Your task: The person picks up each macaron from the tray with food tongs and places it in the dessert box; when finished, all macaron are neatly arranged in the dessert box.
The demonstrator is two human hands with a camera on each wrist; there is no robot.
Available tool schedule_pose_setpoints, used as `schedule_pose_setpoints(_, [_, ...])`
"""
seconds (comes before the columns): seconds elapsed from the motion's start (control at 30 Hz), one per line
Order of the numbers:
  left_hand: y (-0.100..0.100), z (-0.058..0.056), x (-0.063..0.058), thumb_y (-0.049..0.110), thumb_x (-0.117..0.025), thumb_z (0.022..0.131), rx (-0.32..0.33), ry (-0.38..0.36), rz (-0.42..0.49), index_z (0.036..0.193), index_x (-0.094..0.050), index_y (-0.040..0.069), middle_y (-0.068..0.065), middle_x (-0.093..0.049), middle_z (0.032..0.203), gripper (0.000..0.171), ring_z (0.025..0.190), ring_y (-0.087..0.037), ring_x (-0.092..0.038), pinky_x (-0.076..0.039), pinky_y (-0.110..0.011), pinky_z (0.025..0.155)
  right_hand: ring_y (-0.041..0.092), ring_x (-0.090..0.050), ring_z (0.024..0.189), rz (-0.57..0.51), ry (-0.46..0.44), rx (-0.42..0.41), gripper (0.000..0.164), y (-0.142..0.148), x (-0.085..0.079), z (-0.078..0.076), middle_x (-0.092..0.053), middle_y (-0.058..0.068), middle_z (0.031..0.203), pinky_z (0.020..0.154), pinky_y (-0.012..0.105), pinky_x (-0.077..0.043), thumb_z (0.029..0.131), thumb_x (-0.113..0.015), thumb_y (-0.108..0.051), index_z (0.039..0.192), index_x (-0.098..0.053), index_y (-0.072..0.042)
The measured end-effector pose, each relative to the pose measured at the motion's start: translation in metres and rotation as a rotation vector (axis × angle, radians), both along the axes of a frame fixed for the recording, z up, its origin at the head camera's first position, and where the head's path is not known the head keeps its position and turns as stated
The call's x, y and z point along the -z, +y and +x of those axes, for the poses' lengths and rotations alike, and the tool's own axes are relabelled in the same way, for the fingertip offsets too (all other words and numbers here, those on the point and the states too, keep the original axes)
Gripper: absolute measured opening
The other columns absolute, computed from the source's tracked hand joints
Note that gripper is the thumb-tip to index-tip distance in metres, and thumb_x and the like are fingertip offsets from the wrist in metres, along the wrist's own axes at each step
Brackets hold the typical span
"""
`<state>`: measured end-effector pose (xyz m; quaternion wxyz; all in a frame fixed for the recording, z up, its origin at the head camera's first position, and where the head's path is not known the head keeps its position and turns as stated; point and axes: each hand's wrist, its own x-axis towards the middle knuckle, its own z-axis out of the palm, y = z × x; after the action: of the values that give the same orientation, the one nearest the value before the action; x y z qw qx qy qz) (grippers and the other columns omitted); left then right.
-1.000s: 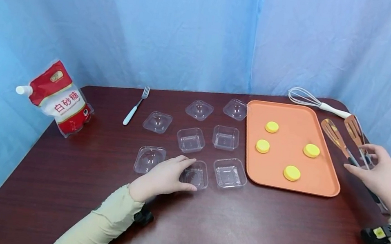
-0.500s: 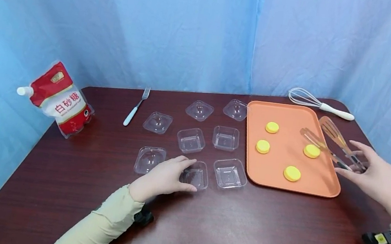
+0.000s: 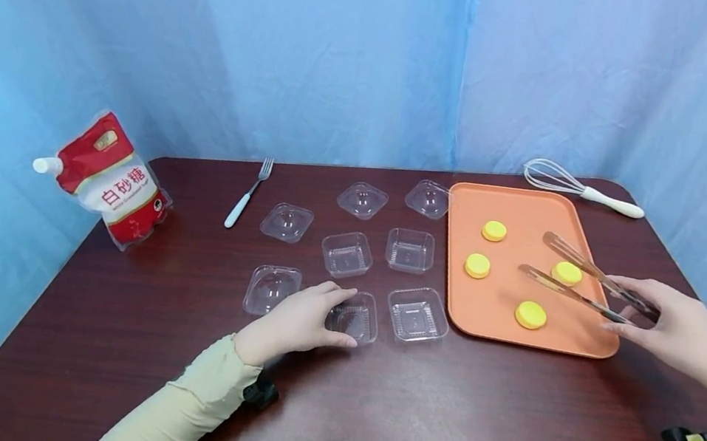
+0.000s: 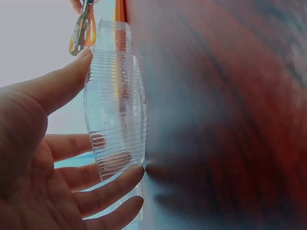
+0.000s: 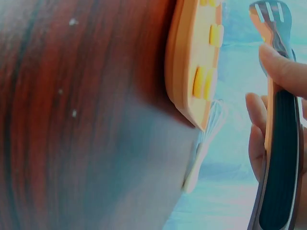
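"In the head view, where are the tongs (image 3: pixel 596 272)?"
"Over the orange tray (image 3: pixel 498 292), long axis slanting, slotted tips (image 3: pixel 555 242) pointing left and far; the right hand (image 3: pixel 675 326), fingers part-curled, grips both spread arms."
"And the left wrist view?"
"The left hand (image 4: pixel 41 165) holds a clear box (image 4: pixel 115 105), thumb and fingers parted to its width."
"Right wrist?"
"Thumb before the dark grip (image 5: pixel 283 143), fingers behind."

Tray (image 3: pixel 516 205) on counter (image 3: pixel 421 416). On tray: four discs (image 3: pixel 531 315); above its right side, tongs (image 3: pixel 583 262). Behind it, whisk (image 3: pixel 611 201). Left of it: four tubs (image 3: pixel 418 315), four lids (image 3: pixel 361 199); farther left, fork (image 3: pixel 244 205), then sugar pouch (image 3: pixel 123 190).
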<state>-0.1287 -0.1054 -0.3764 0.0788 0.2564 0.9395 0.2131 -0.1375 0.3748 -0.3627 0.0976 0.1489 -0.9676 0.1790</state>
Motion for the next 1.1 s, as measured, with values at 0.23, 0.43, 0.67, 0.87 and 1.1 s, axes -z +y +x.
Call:
schedule_pose_setpoints(0.23, [0.000, -0.001, -0.001, 0.042, -0.078, 0.074, 0.007, 0.005, 0.016, 0.136, -0.051, 0.007, -0.010, -0.058, 0.119, 0.077, 0.109, -0.025, -0.059, -0.047, -0.039, 0.094, -0.009, -0.044, 0.067, 0.002, -0.003, -0.067, 0.062, 0.002, -0.002, 0.004, -0.063, 0.010, 0.092, 0.052, 0.011, -0.039, 0.063, -0.082, 0.003, 0.121, -0.059, -0.002])
schedule_pose_setpoints(0.43, [0.001, -0.001, -0.002, 0.041, -0.079, 0.074, 0.005, 0.003, 0.019, 0.136, -0.051, 0.007, -0.010, -0.058, 0.119, 0.076, 0.109, -0.024, -0.059, -0.047, -0.039, 0.094, -0.001, -0.039, 0.061, 0.031, -0.007, -0.114, 0.059, -0.001, 0.001, 0.007, -0.049, -0.007, 0.075, 0.048, 0.018, -0.030, 0.063, -0.084, -0.001, 0.117, -0.061, -0.008])
schedule_pose_setpoints(0.67, [0.001, -0.001, 0.000, 0.042, -0.079, 0.073, 0.004, 0.004, 0.023, 0.136, -0.051, 0.006, -0.010, -0.058, 0.117, 0.077, 0.107, -0.025, -0.059, -0.048, -0.039, 0.093, -0.003, -0.035, 0.058, 0.072, -0.051, -0.112, 0.059, 0.000, 0.007, 0.012, -0.053, -0.006, 0.076, 0.049, 0.019, -0.029, 0.062, -0.085, -0.005, 0.116, -0.061, -0.007])
schedule_pose_setpoints(0.87, [0.001, -0.001, 0.000, 0.042, -0.078, 0.074, 0.003, 0.002, 0.012, 0.136, -0.051, 0.006, -0.010, -0.057, 0.119, 0.077, 0.108, -0.025, -0.059, -0.048, -0.040, 0.093, -0.005, -0.033, 0.057, 0.103, -0.062, -0.128, 0.056, 0.003, 0.012, 0.014, -0.059, -0.005, 0.081, 0.050, 0.019, -0.029, 0.063, -0.084, -0.004, 0.115, -0.062, -0.004])
schedule_pose_setpoints(1.1, [0.002, 0.001, -0.003, 0.043, -0.078, 0.074, 0.003, -0.001, 0.002, 0.136, -0.051, 0.005, -0.011, -0.058, 0.118, 0.077, 0.108, -0.026, -0.059, -0.048, -0.041, 0.091, -0.005, -0.030, 0.055, 0.120, -0.059, -0.151, 0.055, 0.004, 0.019, 0.014, -0.051, -0.011, 0.074, 0.050, 0.019, -0.027, 0.063, -0.085, -0.010, 0.114, -0.064, -0.004])
